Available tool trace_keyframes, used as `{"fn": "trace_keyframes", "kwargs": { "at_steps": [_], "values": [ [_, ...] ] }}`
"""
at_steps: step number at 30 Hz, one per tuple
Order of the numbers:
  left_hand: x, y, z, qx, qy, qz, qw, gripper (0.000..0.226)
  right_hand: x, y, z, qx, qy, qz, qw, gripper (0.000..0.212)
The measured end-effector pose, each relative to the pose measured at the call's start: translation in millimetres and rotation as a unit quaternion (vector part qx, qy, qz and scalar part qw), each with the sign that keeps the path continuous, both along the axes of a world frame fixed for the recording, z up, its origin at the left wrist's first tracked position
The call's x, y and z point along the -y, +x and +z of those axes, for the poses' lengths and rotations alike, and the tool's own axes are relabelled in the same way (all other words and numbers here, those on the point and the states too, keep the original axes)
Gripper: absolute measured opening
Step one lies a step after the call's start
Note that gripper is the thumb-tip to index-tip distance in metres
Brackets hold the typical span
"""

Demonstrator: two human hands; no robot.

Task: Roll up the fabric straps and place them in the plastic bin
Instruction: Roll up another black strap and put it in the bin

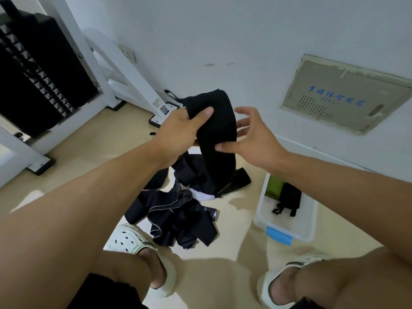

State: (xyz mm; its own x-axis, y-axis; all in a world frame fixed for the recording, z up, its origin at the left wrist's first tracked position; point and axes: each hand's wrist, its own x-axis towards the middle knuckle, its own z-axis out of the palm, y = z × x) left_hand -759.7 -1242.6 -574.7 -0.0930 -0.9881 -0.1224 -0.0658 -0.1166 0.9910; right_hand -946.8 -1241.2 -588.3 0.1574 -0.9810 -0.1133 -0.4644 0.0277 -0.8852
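With the strap (217,134) gripped aloft in the left hand (178,130) and only thumb-touched by the spread right hand (252,134), its hanging tail could be snagged in the floor pile (178,215) beside the bin (287,219).

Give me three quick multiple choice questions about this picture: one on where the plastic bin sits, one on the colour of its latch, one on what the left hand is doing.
1. Where is the plastic bin?
A. on the floor to the person's right
B. on a shelf
C. under the weight stack

2. What colour is the bin latch?
A. red
B. blue
C. yellow

3. What is the left hand doing?
A. hanging idle
B. resting flat on the floor
C. gripping the black strap

Answers: 1 A, it stands on the floor by the wall, right of the strap pile. 2 B, the clip on its near rim is blue. 3 C, its thumb and fingers close round the strap's upper fold, while the right hand touches it with spread fingers.
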Motion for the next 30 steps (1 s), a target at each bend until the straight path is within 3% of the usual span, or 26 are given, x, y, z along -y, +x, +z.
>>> {"fn": "trace_keyframes", "kwargs": {
  "at_steps": [3, 6, 10, 13, 16, 18, 20, 22, 24, 27, 30],
  "values": [
    [0.2, 1.2, 1.7, 0.002, 0.000, 0.025, 1.000, 0.024, -0.9, -2.1, -15.2, -0.001, 0.143, 0.140, 0.980, 0.043],
    [7.7, 9.4, -2.0, -0.002, 0.001, 0.114, 0.994, 0.028, 0.4, -4.7, -30.0, 0.003, 0.223, 0.218, 0.950, 0.038],
    [19.8, 34.4, -5.2, -0.031, 0.040, 0.204, 0.978, 0.021, 8.1, -18.9, -36.7, -0.039, 0.276, 0.272, 0.921, 0.039],
    [21.5, 49.6, -11.9, -0.033, 0.077, 0.232, 0.969, 0.013, 12.0, -35.8, -47.5, -0.140, 0.281, 0.322, 0.893, 0.034],
    [20.3, 60.7, -20.1, 0.016, 0.142, 0.263, 0.954, 0.032, 12.9, -50.5, -56.0, -0.197, 0.300, 0.310, 0.881, 0.022],
    [13.2, 65.3, -23.6, 0.138, 0.234, 0.163, 0.949, 0.040, 14.4, -56.7, -59.5, -0.196, 0.262, 0.266, 0.907, 0.015],
    [3.4, 65.8, -23.8, 0.301, 0.301, 0.011, 0.905, 0.045, 16.3, -57.2, -59.6, -0.177, 0.184, 0.218, 0.942, 0.008],
    [-0.3, 58.6, -24.8, 0.393, 0.269, -0.075, 0.876, 0.035, 18.0, -50.8, -56.5, -0.157, 0.131, 0.206, 0.957, 0.009],
    [1.9, 45.8, -25.8, 0.395, 0.171, -0.096, 0.898, 0.014, 17.8, -39.9, -50.8, -0.163, 0.108, 0.233, 0.953, 0.012],
    [1.4, 25.7, -19.1, 0.342, 0.094, -0.185, 0.917, 0.055, 10.9, -25.3, -41.6, -0.176, 0.125, 0.286, 0.934, 0.017],
    [-0.9, 18.3, -19.8, 0.311, 0.114, -0.266, 0.905, 0.073, 5.4, -18.1, -36.6, -0.181, 0.143, 0.300, 0.926, 0.026]
  ]
}}
